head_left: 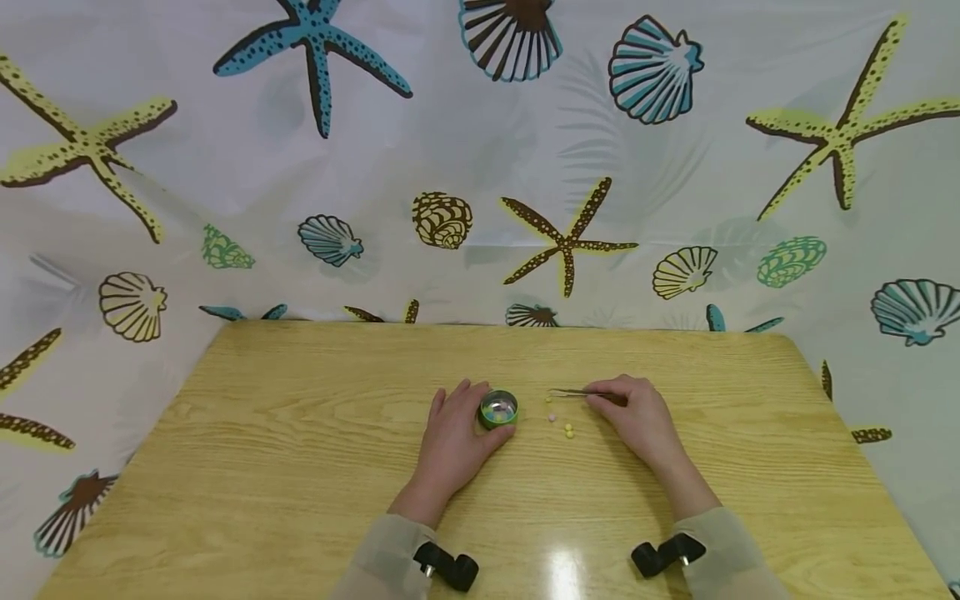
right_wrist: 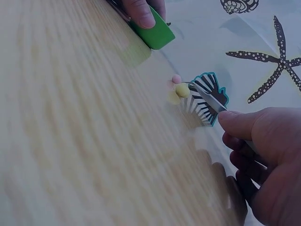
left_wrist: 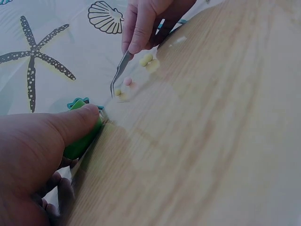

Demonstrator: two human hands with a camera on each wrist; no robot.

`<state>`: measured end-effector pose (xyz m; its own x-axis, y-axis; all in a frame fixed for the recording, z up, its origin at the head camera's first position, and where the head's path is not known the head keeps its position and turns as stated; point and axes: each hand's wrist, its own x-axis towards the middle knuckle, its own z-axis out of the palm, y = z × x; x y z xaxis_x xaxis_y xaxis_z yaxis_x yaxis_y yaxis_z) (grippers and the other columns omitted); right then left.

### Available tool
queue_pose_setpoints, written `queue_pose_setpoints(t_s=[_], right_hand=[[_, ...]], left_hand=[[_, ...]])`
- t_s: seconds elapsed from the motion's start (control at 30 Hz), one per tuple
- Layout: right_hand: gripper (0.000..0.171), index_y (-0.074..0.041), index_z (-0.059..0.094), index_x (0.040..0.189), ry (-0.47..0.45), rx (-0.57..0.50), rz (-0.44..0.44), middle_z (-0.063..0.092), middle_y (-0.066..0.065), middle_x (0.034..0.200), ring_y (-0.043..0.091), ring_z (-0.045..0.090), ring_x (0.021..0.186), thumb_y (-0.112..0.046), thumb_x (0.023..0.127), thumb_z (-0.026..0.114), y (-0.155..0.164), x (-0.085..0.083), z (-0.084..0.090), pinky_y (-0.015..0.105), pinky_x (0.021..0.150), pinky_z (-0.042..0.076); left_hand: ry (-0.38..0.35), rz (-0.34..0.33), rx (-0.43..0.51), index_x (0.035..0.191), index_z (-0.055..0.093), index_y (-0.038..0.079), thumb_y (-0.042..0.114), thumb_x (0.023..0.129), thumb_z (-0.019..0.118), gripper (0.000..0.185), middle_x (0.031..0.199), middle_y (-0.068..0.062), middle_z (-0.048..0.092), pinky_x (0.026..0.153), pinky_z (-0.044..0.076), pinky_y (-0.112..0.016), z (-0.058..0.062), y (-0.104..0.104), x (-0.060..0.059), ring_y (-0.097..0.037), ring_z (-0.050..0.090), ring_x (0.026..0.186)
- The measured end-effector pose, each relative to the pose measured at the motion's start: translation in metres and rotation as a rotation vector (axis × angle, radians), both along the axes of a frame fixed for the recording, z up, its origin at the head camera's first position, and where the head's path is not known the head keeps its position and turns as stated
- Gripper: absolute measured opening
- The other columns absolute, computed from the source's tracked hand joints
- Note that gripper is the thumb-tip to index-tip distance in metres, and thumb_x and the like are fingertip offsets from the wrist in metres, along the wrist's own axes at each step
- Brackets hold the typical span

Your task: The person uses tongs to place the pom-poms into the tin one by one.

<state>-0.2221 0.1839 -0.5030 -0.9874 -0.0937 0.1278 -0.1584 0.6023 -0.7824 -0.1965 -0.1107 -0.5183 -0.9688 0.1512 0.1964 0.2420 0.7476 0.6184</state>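
My left hand (head_left: 453,437) grips a small round green tin (head_left: 489,422) on the table, thumb on its near side and fingers around the far side. Several small coloured bits show inside it. Between thumb and fingers, my right hand (head_left: 637,412) pinches metal tweezers (head_left: 567,392) with a bent tip, pointing left toward the tin. A small yellow ball (left_wrist: 118,92) lies right by the tweezer tip; whether they touch, I cannot tell. Closer to me are a pink ball (head_left: 552,417) and two yellow balls (head_left: 569,431) side by side.
The wooden table (head_left: 300,467) has a glossy surface that reflects light. Behind it and at both sides hangs a white cloth (head_left: 420,283) printed with starfish and shells. Black wrist mounts (head_left: 446,567) sit on both sleeves.
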Motion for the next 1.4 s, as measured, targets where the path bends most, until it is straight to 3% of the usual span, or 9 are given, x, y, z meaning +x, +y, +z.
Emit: queue_pose_setpoints(t_s=[0.17,0.63,1.4], right_hand=[[0.015,-0.016,0.088,0.117,-0.009,0.007,-0.002,0.080,0.003,0.112,0.029,0.064,0.112,-0.020,0.106,0.079,0.001,0.000,0.000,0.050,0.097,0.052],[0.019,-0.015,0.087,0.122,-0.041,0.003,0.030,0.079,0.006,0.120,0.034,0.065,0.122,-0.023,0.107,0.078,0.009,-0.004,0.010,0.057,0.106,0.052],[0.018,-0.014,0.087,0.120,-0.031,0.010,-0.002,0.078,0.007,0.119,0.034,0.065,0.120,-0.022,0.107,0.078,0.004,0.002,0.001,0.057,0.104,0.053]], left_hand=[[-0.003,-0.002,-0.008,0.153,0.061,0.003,0.038,0.097,0.089,0.071,0.156,-0.017,0.062,0.135,0.014,-0.059,0.000,0.001,-0.001,-0.037,0.043,0.158],[-0.012,0.002,-0.005,0.154,0.060,0.002,0.037,0.097,0.088,0.072,0.157,-0.018,0.061,0.136,0.011,-0.058,0.008,0.000,-0.004,-0.037,0.041,0.159],[-0.017,0.003,-0.009,0.153,0.061,0.002,0.037,0.097,0.089,0.072,0.156,-0.018,0.062,0.136,0.013,-0.059,0.000,0.000,-0.002,-0.037,0.042,0.158]])
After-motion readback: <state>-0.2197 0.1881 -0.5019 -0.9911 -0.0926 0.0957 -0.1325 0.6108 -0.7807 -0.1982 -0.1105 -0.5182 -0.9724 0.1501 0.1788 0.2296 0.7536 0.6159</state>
